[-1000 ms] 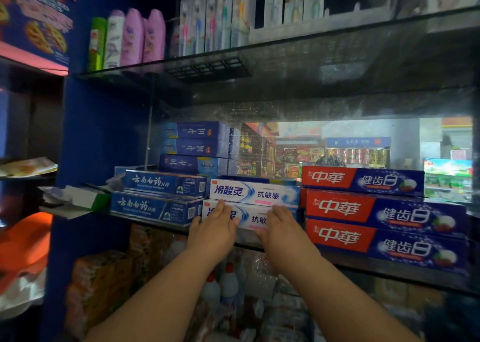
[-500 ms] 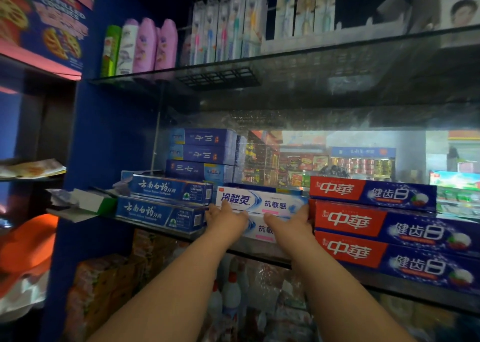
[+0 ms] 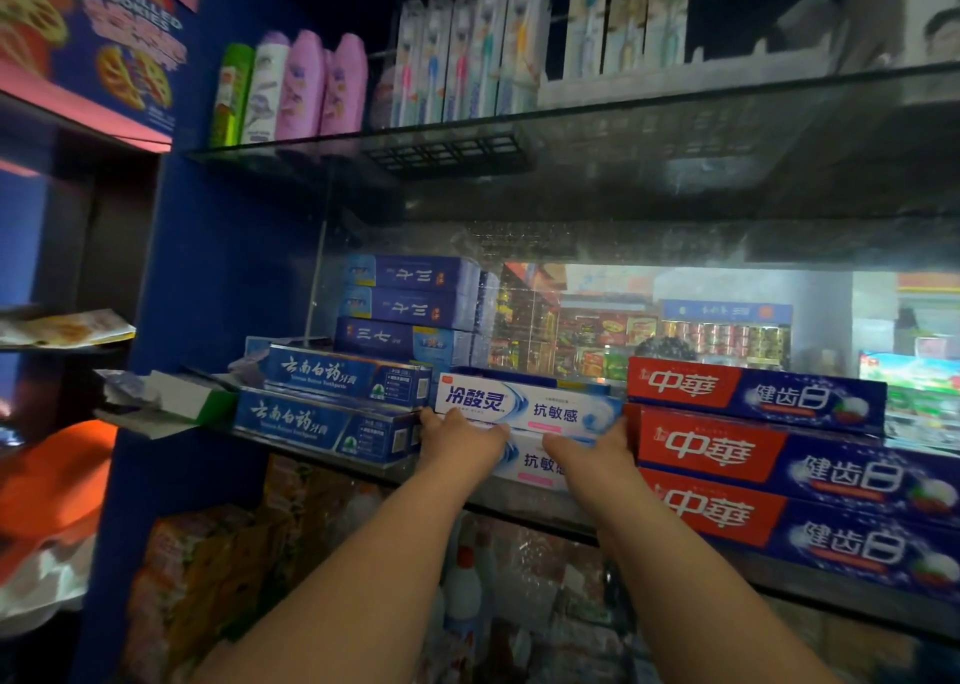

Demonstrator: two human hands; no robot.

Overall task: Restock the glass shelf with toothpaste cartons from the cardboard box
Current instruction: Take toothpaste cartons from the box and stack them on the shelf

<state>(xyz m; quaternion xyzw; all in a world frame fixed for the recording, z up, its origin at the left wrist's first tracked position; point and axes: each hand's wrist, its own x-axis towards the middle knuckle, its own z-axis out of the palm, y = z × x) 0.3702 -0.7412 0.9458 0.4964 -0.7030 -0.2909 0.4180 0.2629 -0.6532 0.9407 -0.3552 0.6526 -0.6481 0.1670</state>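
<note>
Two white toothpaste cartons lie stacked on the glass shelf (image 3: 524, 502), the upper one (image 3: 550, 405) on the lower one (image 3: 537, 464). My left hand (image 3: 457, 439) presses on the left end of the lower carton, fingertips touching the upper carton's bottom edge. At the right end my right hand (image 3: 592, 449) holds the same carton, against the red cartons (image 3: 727, 449). The cardboard box is out of view.
Blue cartons (image 3: 322, 423) lie left of the white ones, with a darker blue stack (image 3: 410, 304) behind. The upper glass shelf (image 3: 623, 127) carries bottles (image 3: 306, 86) and toothbrush packs (image 3: 467, 54). A blue upright panel (image 3: 197, 268) bounds the left side. Bottles and packets (image 3: 467, 605) sit below.
Both hands have slid further in and up along the lower white carton, and their fingertips now reach the upper carton. The view has come closer to the shelf.
</note>
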